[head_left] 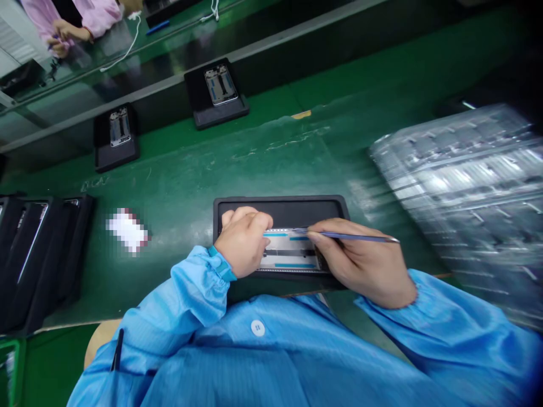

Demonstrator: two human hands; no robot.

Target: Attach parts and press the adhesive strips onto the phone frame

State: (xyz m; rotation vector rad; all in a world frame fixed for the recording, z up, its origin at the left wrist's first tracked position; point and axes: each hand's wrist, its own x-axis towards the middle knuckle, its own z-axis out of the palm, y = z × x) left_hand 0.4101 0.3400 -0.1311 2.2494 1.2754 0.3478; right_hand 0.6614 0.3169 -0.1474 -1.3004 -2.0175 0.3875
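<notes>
While pinched, tweezers (352, 237) tip-leftward, crosswise.

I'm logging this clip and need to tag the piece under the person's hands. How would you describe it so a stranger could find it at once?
Start at the green bench and find the black tray nearest the blue-sleeved person. In it lies a silvery phone frame, steadied by the left hand while the right hand holds tweezers over it. Unlike the frames farther back, it carries bright blue strips.

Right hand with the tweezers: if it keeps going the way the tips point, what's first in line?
The right hand aims the tweezers leftward over the phone frame. First in that line looks to be the left hand, whose fingers rest on the frame; the gap's depth is unclear.
</notes>
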